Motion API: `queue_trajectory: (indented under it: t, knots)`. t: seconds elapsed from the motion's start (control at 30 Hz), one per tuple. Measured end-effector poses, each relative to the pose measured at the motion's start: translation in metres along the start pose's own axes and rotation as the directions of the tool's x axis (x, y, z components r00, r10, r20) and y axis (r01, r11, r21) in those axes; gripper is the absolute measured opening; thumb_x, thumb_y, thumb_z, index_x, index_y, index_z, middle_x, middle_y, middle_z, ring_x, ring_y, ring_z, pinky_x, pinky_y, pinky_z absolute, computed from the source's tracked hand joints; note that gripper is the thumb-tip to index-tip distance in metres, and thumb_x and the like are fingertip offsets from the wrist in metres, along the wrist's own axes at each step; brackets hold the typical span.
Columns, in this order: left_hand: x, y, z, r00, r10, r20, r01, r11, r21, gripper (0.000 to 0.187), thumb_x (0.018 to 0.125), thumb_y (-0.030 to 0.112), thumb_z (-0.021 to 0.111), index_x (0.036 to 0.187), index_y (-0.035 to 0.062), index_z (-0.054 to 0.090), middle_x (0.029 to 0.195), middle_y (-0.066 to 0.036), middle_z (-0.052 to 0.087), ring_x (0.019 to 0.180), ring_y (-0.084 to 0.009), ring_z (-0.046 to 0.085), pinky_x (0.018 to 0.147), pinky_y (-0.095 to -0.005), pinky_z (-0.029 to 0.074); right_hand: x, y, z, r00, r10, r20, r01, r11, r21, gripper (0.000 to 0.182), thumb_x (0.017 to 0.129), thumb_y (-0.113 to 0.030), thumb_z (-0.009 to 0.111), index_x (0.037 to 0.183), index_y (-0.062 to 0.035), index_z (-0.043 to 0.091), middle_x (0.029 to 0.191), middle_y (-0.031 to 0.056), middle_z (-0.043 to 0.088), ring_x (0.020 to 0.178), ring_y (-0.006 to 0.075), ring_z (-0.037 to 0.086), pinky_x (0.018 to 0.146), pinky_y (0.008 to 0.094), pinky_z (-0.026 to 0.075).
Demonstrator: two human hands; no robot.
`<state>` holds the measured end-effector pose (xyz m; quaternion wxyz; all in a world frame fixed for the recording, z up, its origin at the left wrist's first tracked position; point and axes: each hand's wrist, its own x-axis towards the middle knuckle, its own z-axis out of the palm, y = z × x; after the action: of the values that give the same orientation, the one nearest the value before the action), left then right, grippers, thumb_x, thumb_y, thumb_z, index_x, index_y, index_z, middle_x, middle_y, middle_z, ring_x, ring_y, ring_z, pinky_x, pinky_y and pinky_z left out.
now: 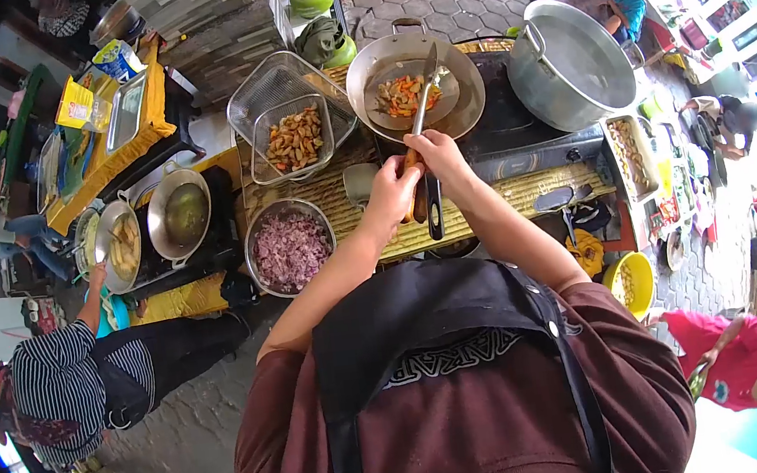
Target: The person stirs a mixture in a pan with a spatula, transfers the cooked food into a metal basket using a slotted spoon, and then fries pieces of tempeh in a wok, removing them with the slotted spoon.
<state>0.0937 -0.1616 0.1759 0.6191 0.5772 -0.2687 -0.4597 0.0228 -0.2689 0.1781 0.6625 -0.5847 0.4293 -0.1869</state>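
Observation:
Both of my hands are in front of me, close together over the near edge of a metal wok (362, 70). My left hand (390, 195) is closed around a wooden handle (412, 158). With my right hand (439, 155) I grip the metal shaft of a long spatula (425, 103), its black handle hanging down toward me. The spatula's blade reaches over the wok, beside a pile of orange and brown food pieces (401, 97). What the wooden handle belongs to is hard to make out.
Left of the wok sit wire baskets (262, 95), one with browned pieces (295, 141), and a bowl of chopped onions (291, 250). A large pot (579, 60) stands right. A person in stripes (83, 367) works at left woks; another in red (724, 355) is lower right.

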Motion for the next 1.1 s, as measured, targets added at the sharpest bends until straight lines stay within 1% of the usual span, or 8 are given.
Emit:
queue_trajectory:
  t: [0.13, 0.2, 0.27, 0.47, 0.57, 0.7, 0.73, 1.1]
  knots:
    - [-0.008, 0.021, 0.000, 0.981, -0.191, 0.041, 0.188, 0.870, -0.455, 0.037, 0.089, 0.032, 0.057, 0.116, 0.0093, 0.046, 0.093, -0.005, 0.050, 0.079, -0.0173, 0.054, 0.071, -0.0326, 0.049, -0.002, -0.004, -0.003, 0.998, -0.029, -0.058, 0.039, 0.982, 0.185, 0.023, 0.084, -0.021, 0.056, 0.087, 0.0008, 0.058, 0.070, 0.0013, 0.052, 0.060, 0.0095, 0.044, 0.054, 0.0263, 0.036]
    - [-0.006, 0.021, -0.005, 0.805, -0.585, 0.094, 0.527, 0.635, -0.565, 0.058, 0.083, 0.044, 0.062, 0.127, 0.0175, 0.034, 0.098, -0.008, 0.045, 0.083, -0.0265, 0.056, 0.072, -0.0421, 0.050, -0.004, -0.009, -0.015, 0.996, -0.046, -0.079, 0.059, 0.983, 0.175, 0.020, 0.085, -0.021, 0.056, 0.087, -0.0006, 0.057, 0.068, 0.0007, 0.051, 0.058, 0.0093, 0.042, 0.052, 0.0256, 0.033]
    - [0.003, -0.006, -0.007, 0.790, -0.552, 0.267, 0.599, 0.601, -0.529, 0.072, 0.078, 0.050, 0.064, 0.130, 0.0168, 0.028, 0.105, -0.012, 0.039, 0.089, -0.0306, 0.053, 0.071, -0.0454, 0.049, -0.002, -0.010, -0.032, 0.999, -0.030, -0.042, 0.040, 0.967, 0.253, 0.019, 0.086, -0.018, 0.054, 0.090, 0.0006, 0.055, 0.070, 0.0037, 0.053, 0.058, 0.0131, 0.051, 0.051, 0.0257, 0.039]
    - [0.010, -0.019, 0.018, 0.654, -0.674, 0.345, 0.742, 0.482, -0.465, 0.072, 0.080, 0.052, 0.061, 0.129, 0.0085, 0.033, 0.106, -0.017, 0.052, 0.088, -0.0276, 0.057, 0.077, -0.0493, 0.046, -0.006, -0.020, -0.053, 0.998, 0.020, -0.055, 0.009, 0.872, 0.490, 0.020, 0.089, -0.017, 0.048, 0.098, 0.0006, 0.051, 0.072, 0.0082, 0.053, 0.057, 0.0185, 0.054, 0.050, 0.0312, 0.047]
    - [0.008, -0.011, 0.030, 0.679, -0.354, 0.643, 0.730, 0.421, -0.538, 0.052, 0.081, 0.053, 0.059, 0.100, 0.0048, 0.055, 0.079, -0.009, 0.060, 0.069, -0.0227, 0.058, 0.075, -0.0422, 0.047, -0.005, -0.008, -0.049, 0.999, 0.038, 0.036, -0.052, 0.800, 0.598, 0.024, 0.093, -0.022, 0.045, 0.101, -0.0001, 0.050, 0.067, 0.0088, 0.053, 0.054, 0.0194, 0.053, 0.050, 0.0317, 0.048]
    - [0.015, -0.018, 0.032, 0.783, -0.522, 0.338, 0.611, 0.541, -0.578, 0.023, 0.087, 0.030, 0.058, 0.081, 0.0080, 0.052, 0.065, -0.005, 0.053, 0.052, -0.0170, 0.049, 0.052, -0.0321, 0.046, -0.009, -0.023, -0.075, 0.999, 0.002, 0.034, -0.020, 0.828, 0.560, 0.027, 0.094, -0.023, 0.042, 0.105, 0.0003, 0.051, 0.071, 0.0065, 0.051, 0.058, 0.0159, 0.052, 0.050, 0.0291, 0.047]
    - [0.019, -0.021, 0.025, 0.827, -0.518, 0.219, 0.557, 0.704, -0.441, 0.016, 0.088, 0.022, 0.055, 0.081, 0.0088, 0.049, 0.063, -0.003, 0.049, 0.051, -0.0141, 0.048, 0.044, -0.0292, 0.041, -0.013, -0.025, -0.088, 1.000, 0.005, 0.002, -0.005, 0.899, 0.439, 0.027, 0.094, -0.022, 0.043, 0.106, 0.0009, 0.051, 0.071, 0.0055, 0.049, 0.059, 0.0142, 0.051, 0.049, 0.0274, 0.046]
    - [-0.008, 0.076, -0.039, 0.727, -0.644, 0.239, 0.686, 0.697, -0.208, 0.013, 0.089, 0.015, 0.053, 0.090, 0.0030, 0.047, 0.067, -0.001, 0.046, 0.049, -0.0070, 0.042, 0.039, -0.0210, 0.036, -0.027, -0.015, -0.133, 0.995, 0.078, -0.064, -0.071, 0.991, 0.110, 0.017, 0.082, -0.012, 0.056, 0.086, 0.0038, 0.052, 0.062, 0.0065, 0.050, 0.047, 0.0154, 0.049, 0.040, 0.0285, 0.042]
